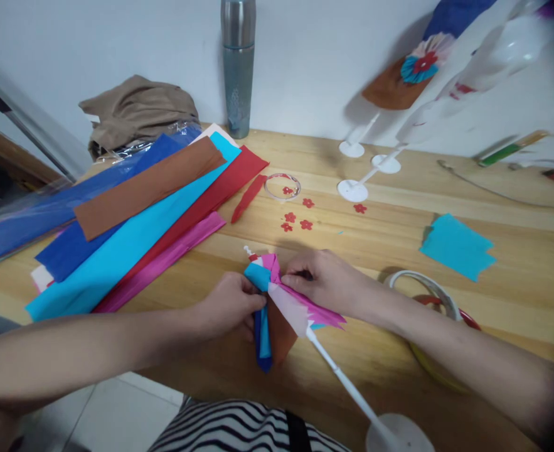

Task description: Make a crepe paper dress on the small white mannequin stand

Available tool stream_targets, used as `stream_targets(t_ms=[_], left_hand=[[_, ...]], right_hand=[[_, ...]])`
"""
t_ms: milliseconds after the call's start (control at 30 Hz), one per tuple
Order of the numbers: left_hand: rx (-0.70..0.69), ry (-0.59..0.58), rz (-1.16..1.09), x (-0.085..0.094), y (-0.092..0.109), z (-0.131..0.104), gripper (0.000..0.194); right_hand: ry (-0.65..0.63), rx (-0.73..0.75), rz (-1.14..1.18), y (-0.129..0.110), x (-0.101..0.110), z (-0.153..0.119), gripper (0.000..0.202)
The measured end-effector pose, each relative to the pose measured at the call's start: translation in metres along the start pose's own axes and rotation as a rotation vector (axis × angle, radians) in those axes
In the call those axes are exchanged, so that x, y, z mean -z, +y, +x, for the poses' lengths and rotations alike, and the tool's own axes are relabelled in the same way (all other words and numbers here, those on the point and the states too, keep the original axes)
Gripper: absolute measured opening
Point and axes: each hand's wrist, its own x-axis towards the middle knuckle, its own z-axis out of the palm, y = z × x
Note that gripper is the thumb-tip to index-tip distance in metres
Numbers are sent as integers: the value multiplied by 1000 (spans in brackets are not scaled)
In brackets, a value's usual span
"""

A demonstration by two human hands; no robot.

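Near the front edge of the table, both hands work on a small figure dressed in folded crepe paper (288, 307), coloured magenta, turquoise, pale pink, brown and dark blue. It lies tilted, with a small white and red tip at its upper end. A white rod with a round foot (347, 376) runs from its lower right toward me. My left hand (239, 301) grips its left side, by the turquoise and dark blue strips. My right hand (319, 279) pinches the magenta crepe paper (326, 314) at the upper right. The fingertips of both hands are partly hidden.
Coloured crepe paper strips (164, 232) pile up on the left. Small red paper flowers (306, 225), a clear ring (282, 187) and white stands (352, 190) are behind. Tape rolls (427, 279) and a turquoise paper piece (458, 245) lie right. A bottle (238, 75) stands by the wall.
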Motion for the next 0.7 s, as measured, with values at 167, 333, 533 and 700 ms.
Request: stream_targets(t_ms=[167,333,533,700], left_hand=[[-31,-39,-33,2,-8,4,17],[-14,-56,-32,3,-10,5,12],[-41,-67,-40,4,-10,5,9],[-62,-19,-11,2,-10,1,18]], right_hand=[[75,-38,76,5,7,-4,22],[380,-36,-2,5,6,-56,35],[122,-117,38,3,-44,-108,14],[83,-138,60,9,-71,-100,11]])
